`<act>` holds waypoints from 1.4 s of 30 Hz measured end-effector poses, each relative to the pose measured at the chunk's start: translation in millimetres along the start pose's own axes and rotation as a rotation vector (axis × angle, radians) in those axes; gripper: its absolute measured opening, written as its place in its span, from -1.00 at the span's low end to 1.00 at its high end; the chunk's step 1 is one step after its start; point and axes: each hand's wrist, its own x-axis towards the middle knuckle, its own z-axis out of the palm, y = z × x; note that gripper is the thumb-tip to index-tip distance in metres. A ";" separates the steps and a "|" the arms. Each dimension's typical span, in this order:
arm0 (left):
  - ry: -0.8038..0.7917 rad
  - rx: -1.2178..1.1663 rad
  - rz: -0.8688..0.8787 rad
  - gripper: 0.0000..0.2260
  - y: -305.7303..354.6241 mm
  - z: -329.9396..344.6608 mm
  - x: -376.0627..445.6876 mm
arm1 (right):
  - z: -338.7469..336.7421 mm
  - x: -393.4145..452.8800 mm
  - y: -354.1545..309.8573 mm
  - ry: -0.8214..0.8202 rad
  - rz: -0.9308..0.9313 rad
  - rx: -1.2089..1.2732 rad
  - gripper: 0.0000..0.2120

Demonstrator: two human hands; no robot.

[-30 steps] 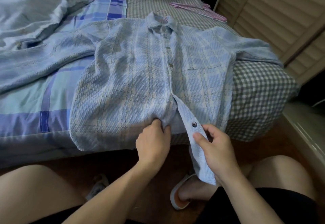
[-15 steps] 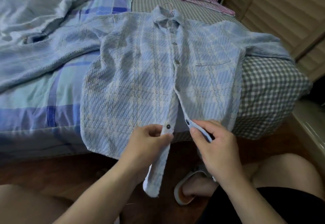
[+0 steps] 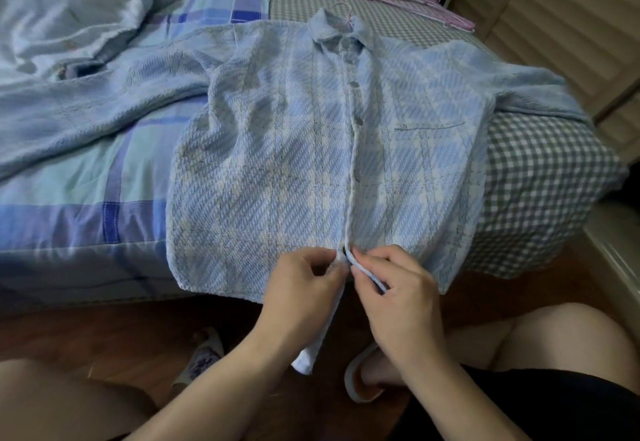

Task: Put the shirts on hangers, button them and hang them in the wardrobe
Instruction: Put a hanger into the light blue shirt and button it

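At the bed's near edge, both hands work the shirt's lowest button.

On the bed (image 3: 86,170) lies the shirt (image 3: 277,163), its collar over a hanger hook (image 3: 341,7) and its hem hanging off the near edge. The left hand (image 3: 304,288) pinches one front strip at the hem and the right hand (image 3: 398,288) pinches the other, fingertips together around a dark button (image 3: 344,250). Spare hangers (image 3: 419,7) lie beyond the collar. Risk, as I judge it: the button may slip its hole, or go into the wrong hole, since the strips dangle loose below the bed edge. Half a second ago the hands were apart, each with its own strip; now the strips meet.
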 end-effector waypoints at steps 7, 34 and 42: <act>0.035 0.022 -0.003 -0.67 -1.8 2.5 2.8 | 0.9 -1.5 3.9 -0.018 0.059 0.094 -0.76; 0.067 0.084 0.099 -0.78 -5.8 3.7 4.3 | -6.4 7.5 -4.6 -0.146 0.480 0.418 -0.81; 0.110 0.122 0.147 -0.80 -9.2 4.2 3.8 | -0.4 2.2 -4.7 -0.051 0.212 0.131 -0.74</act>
